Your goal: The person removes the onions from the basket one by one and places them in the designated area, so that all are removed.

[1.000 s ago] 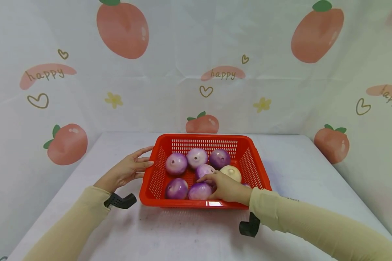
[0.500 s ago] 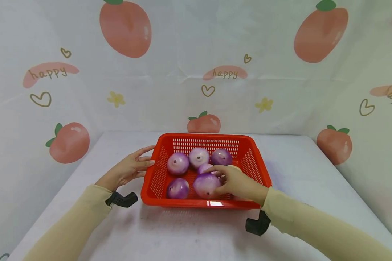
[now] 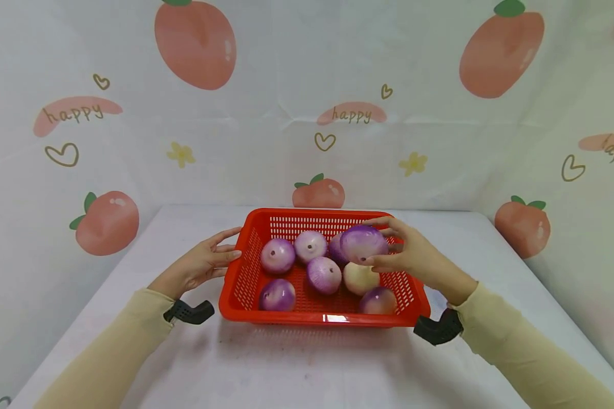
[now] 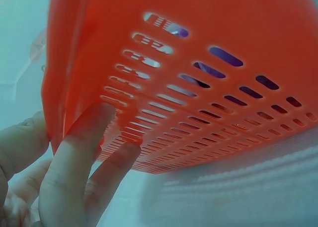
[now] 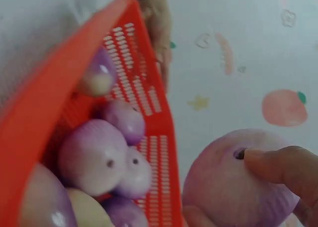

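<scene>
A purple onion point(image 3: 363, 244) is gripped by my right hand point(image 3: 414, 253), lifted over the right part of the red basket point(image 3: 297, 319). In the right wrist view, the thumb lies near the dark spot on this onion point(image 5: 228, 187). My left hand point(image 3: 202, 264) touches the basket's left side with spread fingers. Fingertips rest against the slotted outer wall point(image 4: 228, 18) in the left wrist view. Inside the basket lie several purple onions, among them one in the middle point(image 3: 324, 276) and one at the front left point(image 3: 278, 295). A pale yellow onion point(image 3: 360, 279) sits right of the middle one.
The basket stands on a white-covered table point(image 3: 266, 369). Behind it rises a white cloth backdrop point(image 3: 266, 153) printed with fruit, hearts and the word happy; it also runs along both sides.
My right hand has picked the purple onion up from the basket's front and carried it up and to the right. The pale onion and a front-right purple one are now uncovered. My left hand stays put.
</scene>
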Demonstrator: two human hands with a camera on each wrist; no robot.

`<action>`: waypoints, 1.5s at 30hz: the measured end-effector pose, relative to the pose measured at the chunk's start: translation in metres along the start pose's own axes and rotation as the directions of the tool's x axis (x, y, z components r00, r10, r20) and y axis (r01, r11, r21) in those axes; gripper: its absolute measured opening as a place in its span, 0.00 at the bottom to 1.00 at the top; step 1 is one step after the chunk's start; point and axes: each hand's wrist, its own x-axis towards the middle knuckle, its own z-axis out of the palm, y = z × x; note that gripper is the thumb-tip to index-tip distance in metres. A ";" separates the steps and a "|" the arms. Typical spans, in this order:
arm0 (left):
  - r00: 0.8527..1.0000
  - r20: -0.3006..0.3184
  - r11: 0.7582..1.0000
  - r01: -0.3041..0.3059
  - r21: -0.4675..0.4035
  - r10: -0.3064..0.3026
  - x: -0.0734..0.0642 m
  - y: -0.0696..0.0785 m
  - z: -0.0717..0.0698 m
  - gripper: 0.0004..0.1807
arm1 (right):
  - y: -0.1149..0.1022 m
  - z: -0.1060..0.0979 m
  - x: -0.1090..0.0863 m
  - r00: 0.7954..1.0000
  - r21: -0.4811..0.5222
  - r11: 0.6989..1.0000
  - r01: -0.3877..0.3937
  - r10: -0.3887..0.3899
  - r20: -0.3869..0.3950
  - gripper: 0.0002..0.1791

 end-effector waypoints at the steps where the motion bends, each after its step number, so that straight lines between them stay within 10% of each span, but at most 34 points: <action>1: 1.000 0.000 1.000 -0.001 0.000 0.001 0.000 0.000 0.000 0.43 | 0.000 -0.005 0.000 1.000 0.022 1.000 0.009 -0.009 -0.009 0.37; 14: 1.000 0.013 1.000 -0.004 0.011 0.004 0.003 0.000 0.000 0.41 | 0.041 -0.062 0.010 0.983 0.313 0.950 0.010 0.047 -0.176 0.35; 21: 1.000 0.017 1.000 -0.006 0.009 0.006 0.002 -0.001 0.002 0.42 | 0.066 -0.077 0.016 0.980 0.617 0.780 0.106 0.022 -0.196 0.21; 25: 1.000 0.019 1.000 -0.014 0.006 0.014 0.003 -0.001 0.002 0.42 | 0.073 -0.082 0.018 0.975 0.653 0.749 0.113 0.043 -0.218 0.19; 33: 1.000 0.019 1.000 -0.017 -0.005 0.017 0.003 -0.001 0.001 0.42 | 0.088 -0.091 0.028 0.944 0.439 0.898 -0.044 0.181 -0.276 0.48; 45: 1.000 0.014 1.000 -0.019 0.018 0.019 0.000 -0.003 -0.001 0.42 | 0.141 -0.090 0.045 0.918 0.142 0.980 -0.138 0.180 -0.352 0.52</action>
